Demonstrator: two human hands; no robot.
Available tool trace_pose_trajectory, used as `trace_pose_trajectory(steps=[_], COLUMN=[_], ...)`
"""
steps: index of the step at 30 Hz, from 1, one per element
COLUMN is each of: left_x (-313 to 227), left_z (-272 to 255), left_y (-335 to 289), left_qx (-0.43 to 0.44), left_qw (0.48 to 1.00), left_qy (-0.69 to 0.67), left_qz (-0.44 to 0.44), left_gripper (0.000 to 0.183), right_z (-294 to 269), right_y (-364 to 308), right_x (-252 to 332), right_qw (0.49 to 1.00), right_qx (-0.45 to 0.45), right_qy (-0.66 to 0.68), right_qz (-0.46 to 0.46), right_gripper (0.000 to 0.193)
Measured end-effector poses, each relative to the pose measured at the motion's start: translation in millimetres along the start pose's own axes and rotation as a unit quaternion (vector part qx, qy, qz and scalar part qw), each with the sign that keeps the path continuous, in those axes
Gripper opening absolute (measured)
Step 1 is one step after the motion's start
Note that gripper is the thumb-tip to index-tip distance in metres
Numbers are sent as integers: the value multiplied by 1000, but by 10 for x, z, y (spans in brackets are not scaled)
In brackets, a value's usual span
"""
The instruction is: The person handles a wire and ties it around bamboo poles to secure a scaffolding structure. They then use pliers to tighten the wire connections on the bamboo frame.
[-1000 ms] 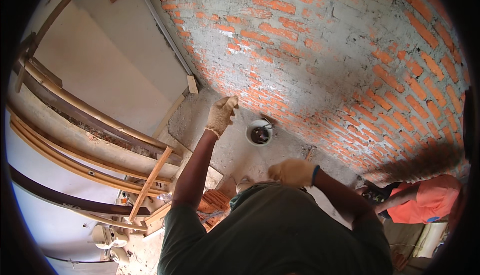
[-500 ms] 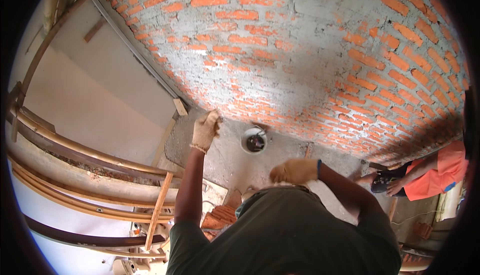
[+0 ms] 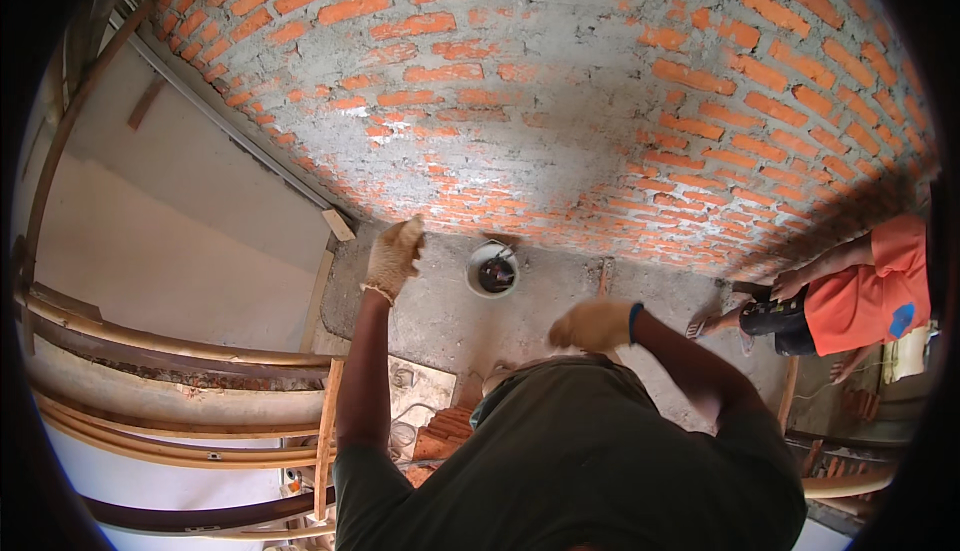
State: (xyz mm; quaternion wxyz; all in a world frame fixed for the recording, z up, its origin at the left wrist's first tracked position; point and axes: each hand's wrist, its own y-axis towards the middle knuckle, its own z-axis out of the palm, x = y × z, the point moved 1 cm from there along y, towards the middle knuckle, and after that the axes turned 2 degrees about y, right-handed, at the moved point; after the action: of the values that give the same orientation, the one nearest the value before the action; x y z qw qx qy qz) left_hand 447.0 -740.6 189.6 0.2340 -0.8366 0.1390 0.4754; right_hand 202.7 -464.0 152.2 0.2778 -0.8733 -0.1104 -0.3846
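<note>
My left hand (image 3: pixel 394 259), in a tan knitted work glove, is raised in front of the brick wall (image 3: pixel 470 151). Its fingers are curled closed, and whatever they may hold is too small to make out. Lower and to the right, close to my body, is my right hand (image 3: pixel 592 326) in a similar glove with a blue cuff edge. Those fingers are curled together too; anything inside them is hidden. Between the two hands, a white bucket (image 3: pixel 471 273) with something dark inside stands on the concrete floor near the foot of the wall.
A person in an orange shirt (image 3: pixel 850 301) is at the right by the wall. Long curved-looking wooden rails (image 3: pixel 170 431) and an upright wooden strip (image 3: pixel 328 431) lie to my left. Stacked orange bricks (image 3: pixel 440 436) and a pale board (image 3: pixel 425 386) are beside me.
The view has shifted slightly, so the wall and bucket appear further left. Both hands stay raised with fingers curled. The person in orange has moved their arms and legs.
</note>
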Motion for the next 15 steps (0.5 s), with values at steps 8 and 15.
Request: trace_pose_trajectory(steps=[8, 15], left_x=[637, 425], left_z=[357, 533], left_y=[-333, -720], left_qx=[316, 394], left_qw=[880, 891], left_qy=[-345, -219], left_qz=[-85, 58], left_gripper=[62, 62], right_z=[-1289, -1160], right_y=[-1092, -1269], right_x=[169, -324], right_qw=[894, 857], right_qx=[-447, -510], right_qy=[3, 43], right_qz=[-21, 58], right_gripper=[22, 16])
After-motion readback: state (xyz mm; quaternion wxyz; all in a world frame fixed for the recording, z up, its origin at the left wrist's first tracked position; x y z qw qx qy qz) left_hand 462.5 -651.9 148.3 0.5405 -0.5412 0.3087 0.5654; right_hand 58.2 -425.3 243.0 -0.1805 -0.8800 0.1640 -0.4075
